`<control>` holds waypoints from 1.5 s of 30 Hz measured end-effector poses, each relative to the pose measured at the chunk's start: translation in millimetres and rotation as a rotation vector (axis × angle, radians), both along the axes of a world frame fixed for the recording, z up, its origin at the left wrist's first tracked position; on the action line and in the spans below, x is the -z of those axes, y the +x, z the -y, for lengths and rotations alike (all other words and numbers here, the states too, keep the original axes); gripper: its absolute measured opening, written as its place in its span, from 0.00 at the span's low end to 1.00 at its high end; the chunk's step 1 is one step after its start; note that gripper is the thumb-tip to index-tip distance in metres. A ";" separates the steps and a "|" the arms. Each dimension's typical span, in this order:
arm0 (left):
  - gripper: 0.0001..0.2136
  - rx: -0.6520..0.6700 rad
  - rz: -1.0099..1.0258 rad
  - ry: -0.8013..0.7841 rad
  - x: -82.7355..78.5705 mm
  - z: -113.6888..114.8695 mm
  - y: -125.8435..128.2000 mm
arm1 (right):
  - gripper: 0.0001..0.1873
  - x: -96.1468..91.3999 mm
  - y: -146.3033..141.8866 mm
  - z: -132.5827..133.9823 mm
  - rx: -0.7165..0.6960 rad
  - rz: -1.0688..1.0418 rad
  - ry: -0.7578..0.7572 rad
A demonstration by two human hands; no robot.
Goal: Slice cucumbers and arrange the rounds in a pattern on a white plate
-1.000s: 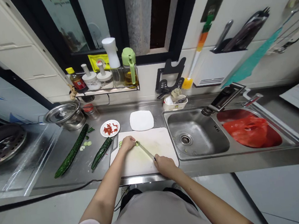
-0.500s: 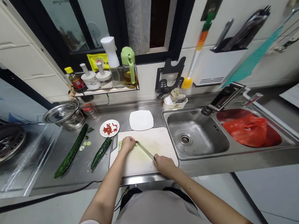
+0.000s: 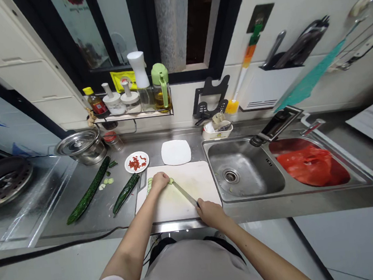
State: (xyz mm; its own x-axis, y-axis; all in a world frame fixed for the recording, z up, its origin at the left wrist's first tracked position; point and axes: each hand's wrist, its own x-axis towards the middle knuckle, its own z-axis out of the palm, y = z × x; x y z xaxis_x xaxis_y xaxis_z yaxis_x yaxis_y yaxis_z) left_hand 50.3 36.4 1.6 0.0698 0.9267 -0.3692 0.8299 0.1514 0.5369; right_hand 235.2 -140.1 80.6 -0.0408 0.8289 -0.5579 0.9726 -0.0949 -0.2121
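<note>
A white cutting board lies on the steel counter in front of me. My left hand is curled over a piece of cucumber near the board's left end, with several green slices just left of it. My right hand grips the handle of a knife. The blade slants up and left, its tip beside the cucumber piece under my left fingers.
Two long cucumbers lie left of the board. Behind it sit a small plate of chopped red chili and an empty white dish. A double sink with a red bag is at the right; a steel pot is back left.
The knife and my right hand have drawn back slightly toward me and to the right. My left hand stays on the cucumber piece.
</note>
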 end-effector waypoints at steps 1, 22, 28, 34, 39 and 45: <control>0.04 -0.008 -0.002 0.005 -1.1 1.0 1.6 | 0.17 1.4 1.4 1.8 0.001 -0.001 -0.001; 0.10 -0.291 0.201 0.119 5.3 82.0 -99.2 | 0.16 10.2 8.7 1.5 0.025 -0.003 -0.025; 0.10 -0.257 0.139 0.043 3.3 92.6 -113.5 | 0.15 9.7 8.0 0.0 0.032 -0.006 -0.043; 0.08 -0.225 0.025 0.013 -2.8 94.1 -113.5 | 0.17 9.7 8.1 0.4 0.049 -0.016 -0.046; 0.07 -0.200 -0.077 0.009 -10.2 93.8 -108.0 | 0.16 10.6 8.8 0.5 0.051 -0.016 -0.031; 0.07 -0.202 -0.114 0.008 -11.6 95.9 -105.0 | 0.15 13.8 7.9 3.3 0.051 -0.005 -0.019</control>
